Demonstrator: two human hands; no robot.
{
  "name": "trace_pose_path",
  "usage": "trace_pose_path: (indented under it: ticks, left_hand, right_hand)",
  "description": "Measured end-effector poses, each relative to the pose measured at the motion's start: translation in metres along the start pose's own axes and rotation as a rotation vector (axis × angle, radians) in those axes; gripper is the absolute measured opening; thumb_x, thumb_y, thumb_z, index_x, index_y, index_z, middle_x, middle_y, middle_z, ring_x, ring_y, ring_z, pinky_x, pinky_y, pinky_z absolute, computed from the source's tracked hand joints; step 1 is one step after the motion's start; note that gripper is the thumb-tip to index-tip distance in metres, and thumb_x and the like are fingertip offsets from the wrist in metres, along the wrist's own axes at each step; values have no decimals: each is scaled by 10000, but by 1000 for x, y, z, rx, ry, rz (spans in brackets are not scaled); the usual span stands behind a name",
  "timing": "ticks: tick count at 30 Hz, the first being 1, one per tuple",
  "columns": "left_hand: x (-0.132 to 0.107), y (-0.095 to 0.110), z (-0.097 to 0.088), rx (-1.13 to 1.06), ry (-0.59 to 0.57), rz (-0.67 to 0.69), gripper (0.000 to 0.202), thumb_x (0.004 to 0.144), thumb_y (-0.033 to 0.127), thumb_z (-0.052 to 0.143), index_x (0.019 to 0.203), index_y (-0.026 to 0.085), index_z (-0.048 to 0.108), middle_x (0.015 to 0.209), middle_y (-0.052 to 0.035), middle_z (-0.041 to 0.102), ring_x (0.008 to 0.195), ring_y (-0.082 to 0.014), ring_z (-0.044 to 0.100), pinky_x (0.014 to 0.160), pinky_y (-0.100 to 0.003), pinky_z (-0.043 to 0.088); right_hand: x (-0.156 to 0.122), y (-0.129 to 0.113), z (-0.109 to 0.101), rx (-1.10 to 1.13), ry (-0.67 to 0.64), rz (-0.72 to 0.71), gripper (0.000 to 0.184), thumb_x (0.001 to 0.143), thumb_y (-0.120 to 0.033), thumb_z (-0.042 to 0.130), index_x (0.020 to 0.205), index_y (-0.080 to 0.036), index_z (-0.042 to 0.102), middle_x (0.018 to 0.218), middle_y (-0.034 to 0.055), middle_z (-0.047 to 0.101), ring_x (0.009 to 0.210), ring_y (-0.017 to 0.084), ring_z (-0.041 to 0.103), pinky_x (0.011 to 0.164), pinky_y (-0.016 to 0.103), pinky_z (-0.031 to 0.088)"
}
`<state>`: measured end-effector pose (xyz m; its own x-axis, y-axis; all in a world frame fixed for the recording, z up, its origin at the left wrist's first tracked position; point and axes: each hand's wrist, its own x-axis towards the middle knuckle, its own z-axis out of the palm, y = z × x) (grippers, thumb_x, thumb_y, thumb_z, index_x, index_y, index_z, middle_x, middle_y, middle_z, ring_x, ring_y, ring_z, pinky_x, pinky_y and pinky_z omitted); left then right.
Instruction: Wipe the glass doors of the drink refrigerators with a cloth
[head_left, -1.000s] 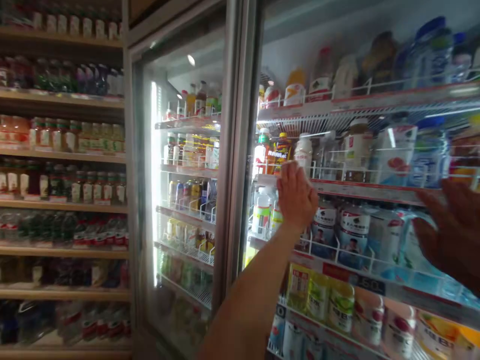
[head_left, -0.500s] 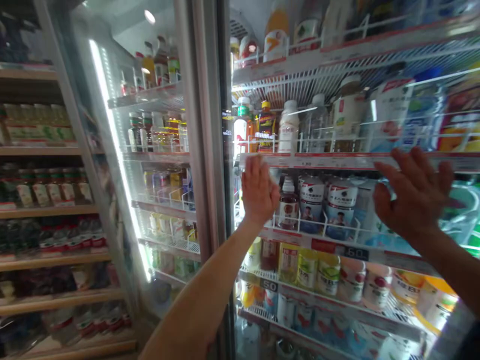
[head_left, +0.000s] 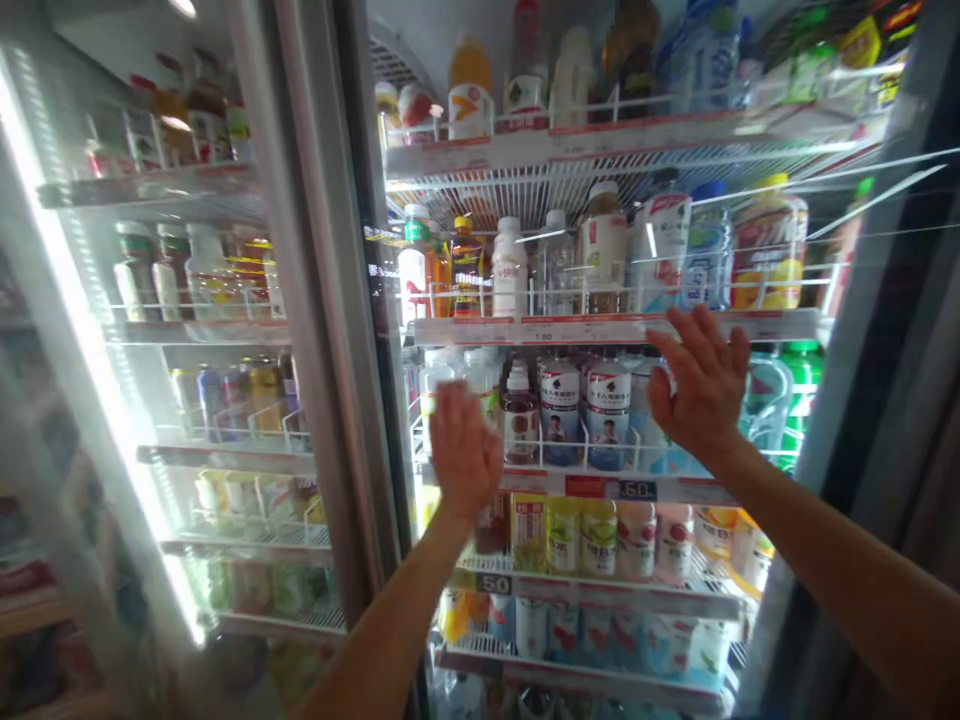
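Both of my arms reach toward a glass-fronted drinks fridge. My left hand, smeared a little by motion, is raised with its fingers stretched upward, in front of the left part of the middle shelf. Nearest to it is a dark bottle with a white cap. My right hand is up too, fingers spread and bent slightly, before white-and-blue labelled bottles and the shelf's price rail. Neither hand holds anything. Reflections show glass in front of the shelves; whether my palms touch it I cannot tell.
Shelves of bottles continue above, with an orange juice bottle at the top. Below stand yellow and pink labelled drinks. A metal door frame divides this fridge from another on the left, lit by a bright light strip.
The view has turned to the right, bringing the fridge's right frame into sight. My right hand appears farther left against the shelves; my left hand sits lower. Both remain raised with nothing in them.
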<state>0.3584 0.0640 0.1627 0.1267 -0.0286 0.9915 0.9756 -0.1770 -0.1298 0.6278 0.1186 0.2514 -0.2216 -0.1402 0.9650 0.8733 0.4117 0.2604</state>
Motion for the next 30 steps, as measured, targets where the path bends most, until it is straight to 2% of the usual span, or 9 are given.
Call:
trace_pose_path:
  ticks: [4, 9, 11, 16, 19, 21, 24, 26, 30]
  left_hand:
    - [-35, 36, -1, -132, -235, 515, 574, 846, 310, 422, 1395, 183, 314, 1483, -49, 291, 1393, -194, 188, 1141, -382, 158]
    - [-26, -25, -13, 43, 10, -32, 635, 849, 232, 444, 1432, 144, 208, 1517, -123, 169, 1408, -225, 104, 1139, -428, 132]
    - [-23, -26, -11, 57, 76, -147, 660, 843, 203, 446, 1439, 128, 171, 1523, -136, 127, 1412, -238, 67, 1133, -446, 149]
    - [-43, 64, 12, -134, -184, 347, 559, 820, 281, 464, 1358, 156, 380, 1471, -64, 307, 1389, -225, 201, 1136, -419, 171]
    - [-45, 83, 15, -165, -240, 518, 495, 822, 312, 459, 1295, 166, 465, 1444, -34, 367, 1381, -211, 227, 1145, -404, 145]
    - [-38, 62, 10, -118, -208, 399, 519, 836, 296, 447, 1338, 171, 407, 1460, -54, 339, 1389, -198, 203, 1144, -401, 136]
    - [-28, 22, 3, 27, -35, -48, 619, 846, 266, 457, 1415, 136, 251, 1501, -131, 220, 1407, -216, 122, 1135, -432, 135]
    - [-29, 20, 4, 69, 41, -226, 660, 848, 247, 455, 1432, 110, 182, 1515, -160, 147, 1412, -237, 76, 1127, -456, 144]
    - [-50, 99, 24, -73, -164, 128, 584, 842, 259, 441, 1395, 129, 306, 1505, -115, 215, 1406, -241, 106, 1137, -436, 134]
  right_hand:
    - [0, 1, 0, 26, -11, -3, 409, 818, -250, 456, 1220, -205, 516, 1377, 83, 465, 1331, 246, 337, 1093, 498, 183]
    - [0, 1, -1, 60, 15, -8, 421, 814, -231, 445, 1230, -222, 511, 1373, 68, 472, 1339, 227, 330, 1100, 482, 178]
    - [-1, 0, -1, 61, 8, 2, 432, 809, -229, 444, 1236, -230, 509, 1376, 60, 470, 1343, 223, 323, 1102, 479, 169]
    - [4, -2, -1, 40, -63, 45, 440, 815, -247, 425, 1247, -240, 509, 1380, 53, 462, 1355, 227, 296, 1099, 494, 158]
    - [3, 3, -6, 33, -120, 14, 458, 825, -247, 416, 1278, -235, 480, 1405, 60, 429, 1373, 222, 255, 1101, 503, 152]
    - [-7, 13, -13, 28, -156, -13, 486, 832, -256, 427, 1318, -229, 434, 1443, 71, 374, 1384, 225, 225, 1103, 508, 144]
    - [-33, 27, -26, 11, -155, 16, 535, 852, -272, 438, 1378, -235, 349, 1486, 83, 294, 1391, 233, 201, 1102, 511, 147]
    - [-51, 31, -31, 15, -149, 37, 564, 864, -273, 432, 1409, -236, 293, 1495, 92, 270, 1396, 241, 183, 1103, 515, 146]
    - [-67, 26, -30, 50, -122, 96, 579, 877, -284, 414, 1429, -210, 255, 1495, 122, 258, 1401, 263, 154, 1104, 540, 121]
